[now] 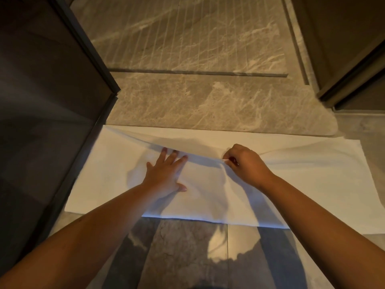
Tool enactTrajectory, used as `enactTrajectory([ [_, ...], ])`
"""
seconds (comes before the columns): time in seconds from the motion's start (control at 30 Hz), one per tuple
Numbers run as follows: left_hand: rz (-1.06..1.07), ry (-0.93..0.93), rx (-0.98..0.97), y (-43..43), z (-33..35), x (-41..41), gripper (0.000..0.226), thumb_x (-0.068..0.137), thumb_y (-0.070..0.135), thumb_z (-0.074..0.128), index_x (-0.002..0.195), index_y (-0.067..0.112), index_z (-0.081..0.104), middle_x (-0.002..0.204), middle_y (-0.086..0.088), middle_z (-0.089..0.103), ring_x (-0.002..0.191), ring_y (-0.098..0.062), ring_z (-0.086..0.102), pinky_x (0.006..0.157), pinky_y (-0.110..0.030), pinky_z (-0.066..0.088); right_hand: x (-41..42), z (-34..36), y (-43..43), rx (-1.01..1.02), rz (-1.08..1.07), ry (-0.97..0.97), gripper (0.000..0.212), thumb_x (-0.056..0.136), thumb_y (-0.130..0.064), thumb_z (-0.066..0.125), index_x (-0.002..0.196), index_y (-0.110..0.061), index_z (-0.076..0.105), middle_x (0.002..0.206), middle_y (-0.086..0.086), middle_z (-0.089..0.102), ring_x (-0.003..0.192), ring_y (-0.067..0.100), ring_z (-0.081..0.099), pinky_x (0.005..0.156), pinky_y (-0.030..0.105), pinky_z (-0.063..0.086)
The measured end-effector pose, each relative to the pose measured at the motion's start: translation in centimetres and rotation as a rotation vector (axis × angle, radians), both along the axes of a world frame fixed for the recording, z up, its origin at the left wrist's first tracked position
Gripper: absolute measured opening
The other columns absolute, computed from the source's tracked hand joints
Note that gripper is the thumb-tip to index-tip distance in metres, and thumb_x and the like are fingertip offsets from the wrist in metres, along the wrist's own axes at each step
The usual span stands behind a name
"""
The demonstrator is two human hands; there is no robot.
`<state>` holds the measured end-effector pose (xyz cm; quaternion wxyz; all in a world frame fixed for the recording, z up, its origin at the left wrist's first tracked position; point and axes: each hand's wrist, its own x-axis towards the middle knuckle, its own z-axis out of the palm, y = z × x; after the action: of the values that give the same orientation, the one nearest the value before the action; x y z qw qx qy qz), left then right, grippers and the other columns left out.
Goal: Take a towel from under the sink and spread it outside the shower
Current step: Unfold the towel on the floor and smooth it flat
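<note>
Towel (302, 184) first: it lies white and wide on the floor, right along the marble threshold (208, 109) of the shower, reaching from the dark glass panel (52, 101) on my left across toward the door frame (354, 69) on my right. So the fetching is behind me and the placing is, by my judgement, nearly finished. What is left shows in the middle: the far edge is folded back toward me and lifted into a loose ridge, so that strip is not yet flat. My left hand (164, 174) rests on the cloth with fingers spread wide, palm down, pinning the near layer. My right hand (245, 161) is closed in a pinch on the raised fold. I judge the remaining work to be drawing that fold out to the threshold and smoothing the creases. The near edge sits straight on the grey floor tiles (187, 257) below my arms.
</note>
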<state>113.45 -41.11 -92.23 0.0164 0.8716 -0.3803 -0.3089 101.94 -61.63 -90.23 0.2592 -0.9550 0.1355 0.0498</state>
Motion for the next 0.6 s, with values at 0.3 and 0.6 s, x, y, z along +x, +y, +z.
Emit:
enactTrajectory([
  [0.3,0.086,-0.407,-0.548,1.2,2.7,-2.0,0.033,0.076,0.012,0.07,0.106,0.003,0.058,0.102,-0.017,0.062,0.093,-0.037,0.059,0.076,-0.044,0.048,-2.0,2.7,1.3,0.1,0.072,0.019,0.016,0.09,-0.009,0.054,0.1,-0.002,0.064,0.099,0.017,0.059,0.087,0.029,0.056,0.069,0.025,0.035],
  [0.6,0.0,-0.358,-0.359,3.3,3.8,-1.6,0.005,0.085,0.012,0.06,0.088,0.009,0.062,0.094,-0.007,0.063,0.098,-0.027,0.055,0.103,-0.048,0.028,-5.4,5.0,2.1,0.292,0.098,0.099,0.041,0.087,-0.009,0.059,0.063,-0.038,0.042,0.073,-0.014,0.045,0.073,0.016,0.048,0.059,0.008,0.033],
])
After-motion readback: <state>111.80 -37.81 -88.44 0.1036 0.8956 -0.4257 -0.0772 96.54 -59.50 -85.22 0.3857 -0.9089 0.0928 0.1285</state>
